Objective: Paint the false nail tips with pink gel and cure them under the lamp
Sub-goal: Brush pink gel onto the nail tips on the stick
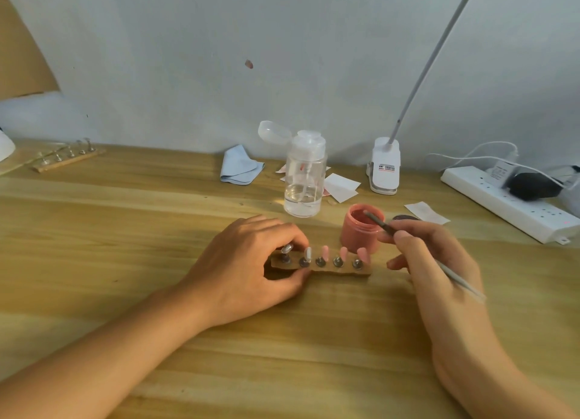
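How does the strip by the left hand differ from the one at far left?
The near strip carries three pink tips and two clear tips; on the far strip all tips look clear. The left hand holds the near strip; the far strip lies untouched. Both are brown bars holding tips.

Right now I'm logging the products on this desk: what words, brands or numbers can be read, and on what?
No text here is legible.
Clip-on lamp base: small label, dark print above a red stripe, too blurred to read.
Plug adapter on the power strip: grey printed label, too small to read.
Pink gel jar and pump bottle: no lettering visible.
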